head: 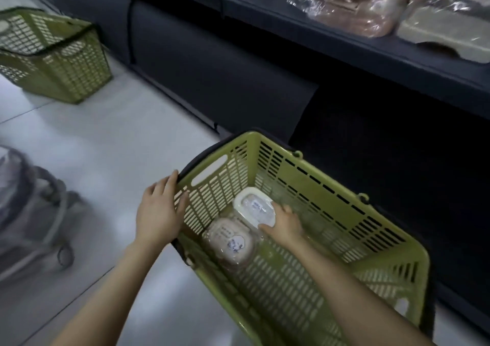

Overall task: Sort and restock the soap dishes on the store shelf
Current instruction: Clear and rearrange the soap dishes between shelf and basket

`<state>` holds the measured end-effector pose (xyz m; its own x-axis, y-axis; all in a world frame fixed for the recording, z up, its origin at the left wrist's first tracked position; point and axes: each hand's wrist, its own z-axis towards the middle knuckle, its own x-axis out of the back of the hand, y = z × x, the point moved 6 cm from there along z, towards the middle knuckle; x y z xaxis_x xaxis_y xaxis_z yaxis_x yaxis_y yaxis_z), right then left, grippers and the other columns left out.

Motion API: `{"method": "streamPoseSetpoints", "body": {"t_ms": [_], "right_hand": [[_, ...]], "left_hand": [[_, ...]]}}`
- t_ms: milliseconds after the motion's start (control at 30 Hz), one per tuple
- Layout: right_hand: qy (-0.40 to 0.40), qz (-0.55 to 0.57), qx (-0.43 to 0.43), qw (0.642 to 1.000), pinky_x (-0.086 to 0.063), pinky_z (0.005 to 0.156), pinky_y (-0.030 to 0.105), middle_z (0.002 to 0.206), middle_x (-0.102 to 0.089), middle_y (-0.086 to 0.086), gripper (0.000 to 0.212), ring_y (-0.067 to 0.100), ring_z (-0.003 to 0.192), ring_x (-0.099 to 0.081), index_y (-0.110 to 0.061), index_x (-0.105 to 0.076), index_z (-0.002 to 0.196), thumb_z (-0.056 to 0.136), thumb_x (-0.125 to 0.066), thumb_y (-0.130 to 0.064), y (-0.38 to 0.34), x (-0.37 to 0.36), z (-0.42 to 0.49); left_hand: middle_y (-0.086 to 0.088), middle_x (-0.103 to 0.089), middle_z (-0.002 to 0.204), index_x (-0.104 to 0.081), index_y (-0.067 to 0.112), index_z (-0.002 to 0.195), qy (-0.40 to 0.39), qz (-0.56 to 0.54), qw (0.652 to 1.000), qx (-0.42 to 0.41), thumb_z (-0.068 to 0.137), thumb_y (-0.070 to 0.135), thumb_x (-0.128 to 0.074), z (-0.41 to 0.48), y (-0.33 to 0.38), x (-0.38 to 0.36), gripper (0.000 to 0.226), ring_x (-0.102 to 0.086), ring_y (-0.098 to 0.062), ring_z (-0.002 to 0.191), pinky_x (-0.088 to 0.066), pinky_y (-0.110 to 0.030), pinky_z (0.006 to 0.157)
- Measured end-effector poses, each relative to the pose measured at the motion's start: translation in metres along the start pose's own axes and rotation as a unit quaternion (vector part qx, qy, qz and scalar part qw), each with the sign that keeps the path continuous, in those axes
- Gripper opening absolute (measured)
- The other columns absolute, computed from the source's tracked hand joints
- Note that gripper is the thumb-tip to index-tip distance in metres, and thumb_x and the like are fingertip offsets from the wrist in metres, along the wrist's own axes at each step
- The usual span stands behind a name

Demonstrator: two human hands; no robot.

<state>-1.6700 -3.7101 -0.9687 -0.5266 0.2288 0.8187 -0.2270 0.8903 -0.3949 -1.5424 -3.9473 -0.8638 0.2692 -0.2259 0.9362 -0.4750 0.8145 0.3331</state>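
A green plastic basket [331,192] stands on the floor in front of the dark shelf. Two wrapped soap dishes lie in its far left corner: a white one [253,206] and a pinkish-brown one [229,241] nearer to me. My right hand [285,226] is inside the basket with its fingers closing around the right edge of the white soap dish. My left hand [159,213] rests flat against the outside of the basket's left wall, by the black handle, fingers spread. On the dark shelf [344,40] above lie wrapped pink soap dishes [352,9] and grey-beige ones [445,30].
A second green basket [53,54] stands on the tiled floor at the far left. A blurred grey wheeled object [31,213] is at the left edge. The shelf's dark base runs along the right behind the near basket.
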Motion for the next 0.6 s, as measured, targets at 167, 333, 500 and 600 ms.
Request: {"method": "streamPoseSetpoints", "body": {"t_ms": [167,333,500,600], "right_hand": [[-0.029,-0.032,-0.024,0.999,-0.042,0.095,0.036,0.145,-0.029,0.016,0.096,0.034,0.125,-0.041,-0.023,-0.016,0.153,0.08,-0.072,-0.05,0.004,-0.028,0.028],[0.014,-0.043,-0.009,0.999,-0.048,0.084,0.031,0.13,-0.036,0.013,0.09,0.029,0.109,-0.048,-0.024,-0.031,0.146,0.074,-0.073,-0.058,0.008,-0.038,0.037],[0.057,-0.008,0.014,0.998,-0.046,0.086,0.032,0.13,-0.041,0.012,0.079,0.029,0.111,-0.049,-0.017,-0.043,0.137,0.072,-0.077,-0.048,0.013,-0.014,0.014],[0.069,0.005,0.086,0.994,-0.043,0.091,0.032,0.132,-0.04,0.007,0.08,0.025,0.114,-0.049,-0.019,-0.046,0.136,0.069,-0.08,-0.047,0.002,0.019,-0.003]], "left_hand": [[-0.015,-0.054,0.134,-0.04,0.01,0.144,0.013,0.005,1.0,-0.004,0.099,0.04,-0.044,0.0,-0.001,-0.002,0.054,-0.045,-0.041,0.121,-0.041,-0.048,0.097],[-0.014,-0.058,0.129,-0.043,0.01,0.142,0.011,0.009,1.0,-0.01,0.093,0.047,-0.036,0.0,-0.003,-0.005,0.061,-0.049,-0.041,0.117,-0.045,-0.048,0.092],[-0.02,-0.046,0.141,-0.039,0.013,0.144,-0.006,0.082,0.997,-0.002,0.097,0.051,-0.037,0.003,-0.001,-0.002,0.061,-0.034,-0.043,0.133,-0.025,-0.057,0.109],[-0.024,-0.046,0.138,-0.045,0.011,0.139,0.016,0.117,0.983,-0.14,0.089,0.062,-0.039,0.002,0.031,0.005,0.071,-0.037,-0.046,0.132,-0.022,-0.064,0.109]]}}
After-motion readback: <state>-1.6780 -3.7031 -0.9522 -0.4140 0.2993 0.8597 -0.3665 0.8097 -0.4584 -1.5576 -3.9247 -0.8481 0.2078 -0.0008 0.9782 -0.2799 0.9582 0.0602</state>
